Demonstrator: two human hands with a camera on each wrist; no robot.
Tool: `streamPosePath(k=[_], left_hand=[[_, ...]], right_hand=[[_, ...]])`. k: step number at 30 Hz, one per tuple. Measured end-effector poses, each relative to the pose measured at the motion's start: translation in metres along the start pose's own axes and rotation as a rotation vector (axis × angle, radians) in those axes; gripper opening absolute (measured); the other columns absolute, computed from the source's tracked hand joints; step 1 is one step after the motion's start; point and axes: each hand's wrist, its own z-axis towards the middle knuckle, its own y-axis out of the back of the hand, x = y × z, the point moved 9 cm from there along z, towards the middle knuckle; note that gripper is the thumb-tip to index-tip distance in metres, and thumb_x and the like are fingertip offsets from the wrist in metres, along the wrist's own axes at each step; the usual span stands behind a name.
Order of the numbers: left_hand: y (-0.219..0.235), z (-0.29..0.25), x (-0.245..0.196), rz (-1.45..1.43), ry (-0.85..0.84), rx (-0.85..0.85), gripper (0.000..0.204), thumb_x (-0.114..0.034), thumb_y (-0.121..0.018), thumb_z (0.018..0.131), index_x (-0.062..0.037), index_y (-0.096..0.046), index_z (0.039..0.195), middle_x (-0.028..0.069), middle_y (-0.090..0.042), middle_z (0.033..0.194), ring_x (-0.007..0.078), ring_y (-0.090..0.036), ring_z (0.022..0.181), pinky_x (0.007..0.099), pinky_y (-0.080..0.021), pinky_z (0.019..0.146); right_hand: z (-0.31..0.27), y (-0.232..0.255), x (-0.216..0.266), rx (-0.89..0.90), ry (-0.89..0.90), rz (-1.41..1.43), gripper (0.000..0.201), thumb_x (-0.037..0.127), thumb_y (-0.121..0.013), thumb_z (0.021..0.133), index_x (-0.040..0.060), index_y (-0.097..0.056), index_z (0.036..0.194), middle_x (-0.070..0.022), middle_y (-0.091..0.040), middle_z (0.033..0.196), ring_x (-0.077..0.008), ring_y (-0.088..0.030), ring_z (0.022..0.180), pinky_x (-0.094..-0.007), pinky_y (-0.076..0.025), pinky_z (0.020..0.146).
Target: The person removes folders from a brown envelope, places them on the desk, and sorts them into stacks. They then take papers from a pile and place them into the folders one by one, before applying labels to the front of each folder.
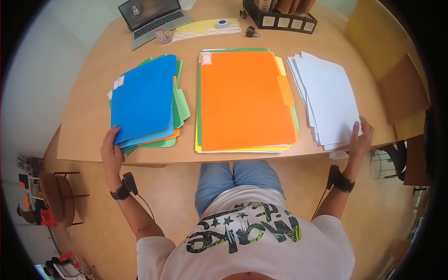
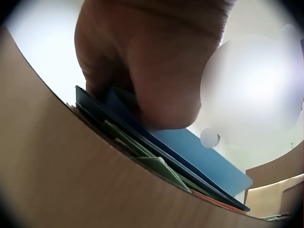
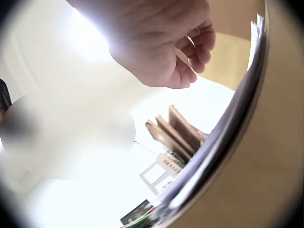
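On the left of the desk lies a pile of file folders with a blue folder [image 1: 144, 100] on top and green and orange ones fanned beneath. My left hand [image 1: 110, 144] grips the pile's near left corner; in the left wrist view its thumb and fingers pinch the edge of the blue folder [image 2: 209, 159]. A second pile, topped by an orange folder [image 1: 245, 100] with a label in its corner, sits in the middle. White paper sheets [image 1: 326, 95] are stacked on the right. My right hand [image 1: 361, 138] is at their near right corner, fingers loosely bent with nothing in them.
At the back stand a laptop [image 1: 156, 23] and a black organizer [image 1: 284, 21] holding brown folders. Between them are label sheets [image 1: 205, 31], a roll of tape [image 1: 222, 23] and a black binder clip [image 1: 252, 32]. A yellow panel [image 1: 380, 46] borders the desk's right side.
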Motion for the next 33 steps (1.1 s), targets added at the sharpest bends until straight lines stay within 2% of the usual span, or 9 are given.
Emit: streamPosePath(k=[3, 7, 9, 10, 15, 18, 22, 25, 33], left_hand=[[-0.008, -0.004, 0.002, 0.013, 0.033, 0.076, 0.049, 0.004, -0.036, 0.076, 0.0001, -0.057, 0.120, 0.0194, -0.055, 0.130, 0.0372, -0.050, 0.123, 0.0419, -0.036, 0.106], [-0.012, -0.007, -0.003, 0.200, -0.044, 0.110, 0.051, -0.002, -0.039, 0.076, -0.0003, -0.056, 0.124, 0.0191, -0.052, 0.133, 0.0370, -0.043, 0.128, 0.0444, -0.031, 0.109], [-0.004, -0.003, -0.053, 0.179, -0.106, 0.010, 0.051, -0.005, -0.042, 0.077, -0.0019, -0.054, 0.127, 0.0190, -0.050, 0.135, 0.0366, -0.041, 0.130, 0.0461, -0.030, 0.110], [-0.005, -0.002, -0.081, 0.168, -0.135, -0.040, 0.052, -0.007, -0.043, 0.078, -0.0026, -0.052, 0.129, 0.0190, -0.050, 0.136, 0.0364, -0.040, 0.131, 0.0469, -0.029, 0.110], [-0.090, -0.017, -0.221, -0.143, -0.419, 0.176, 0.051, -0.022, -0.062, 0.083, -0.0032, -0.052, 0.129, 0.0171, -0.051, 0.133, 0.0364, -0.044, 0.126, 0.0463, -0.034, 0.105], [-0.123, -0.010, -0.263, -0.122, -0.452, 0.238, 0.056, -0.032, -0.071, 0.078, -0.0031, -0.055, 0.124, 0.0143, -0.055, 0.125, 0.0338, -0.049, 0.116, 0.0435, -0.040, 0.096], [-0.138, 0.001, -0.265, -0.118, -0.451, 0.283, 0.056, -0.039, -0.074, 0.074, -0.0049, -0.061, 0.117, 0.0104, -0.059, 0.116, 0.0297, -0.052, 0.104, 0.0413, -0.042, 0.087], [-0.138, 0.006, -0.262, -0.175, -0.441, 0.322, 0.051, -0.039, -0.074, 0.074, -0.0055, -0.065, 0.112, 0.0096, -0.059, 0.115, 0.0293, -0.052, 0.105, 0.0398, -0.042, 0.088], [-0.132, 0.008, -0.255, -0.262, -0.413, 0.250, 0.024, -0.020, -0.062, 0.088, -0.0028, -0.064, 0.105, 0.0123, -0.063, 0.098, 0.0304, -0.057, 0.092, 0.0383, -0.047, 0.078]], right_hand=[[-0.010, 0.002, 0.055, 0.212, -0.038, 0.453, 0.023, 0.014, -0.059, 0.093, 0.0064, -0.066, 0.113, -0.0009, -0.064, 0.099, -0.0094, -0.057, 0.085, -0.0234, -0.043, 0.069], [-0.037, -0.016, 0.118, 0.463, -0.006, 0.757, 0.016, 0.009, -0.061, 0.090, 0.0052, -0.068, 0.104, -0.0001, -0.061, 0.084, -0.0073, -0.054, 0.071, -0.0215, -0.040, 0.056], [-0.053, -0.022, 0.144, 0.581, -0.027, 0.875, 0.016, 0.008, -0.061, 0.088, 0.0033, -0.068, 0.102, -0.0020, -0.059, 0.081, -0.0084, -0.053, 0.070, -0.0224, -0.040, 0.057], [-0.059, -0.027, 0.151, 0.564, 0.079, 0.905, 0.017, 0.007, -0.061, 0.088, 0.0025, -0.068, 0.102, -0.0029, -0.058, 0.078, -0.0095, -0.051, 0.067, -0.0237, -0.040, 0.058], [-0.077, -0.039, 0.166, 0.668, 0.010, 0.918, 0.019, 0.009, -0.061, 0.088, 0.0014, -0.067, 0.104, -0.0037, -0.055, 0.075, -0.0105, -0.048, 0.064, -0.0251, -0.040, 0.058], [-0.079, -0.040, 0.166, 0.668, 0.000, 0.939, 0.019, 0.010, -0.060, 0.088, 0.0022, -0.067, 0.105, -0.0041, -0.055, 0.076, -0.0110, -0.048, 0.063, -0.0256, -0.040, 0.059], [-0.080, -0.037, 0.164, 0.673, 0.016, 0.932, 0.020, 0.010, -0.059, 0.089, 0.0030, -0.067, 0.106, -0.0047, -0.055, 0.076, -0.0121, -0.048, 0.064, -0.0259, -0.041, 0.061], [-0.081, -0.035, 0.164, 0.673, 0.015, 0.933, 0.020, 0.010, -0.059, 0.089, 0.0029, -0.067, 0.106, -0.0048, -0.055, 0.076, -0.0122, -0.048, 0.065, -0.0257, -0.041, 0.061], [-0.086, -0.040, 0.161, 0.621, -0.104, 1.088, 0.018, 0.009, -0.060, 0.088, 0.0035, -0.068, 0.103, -0.0052, -0.055, 0.077, -0.0120, -0.048, 0.065, -0.0253, -0.041, 0.061]])
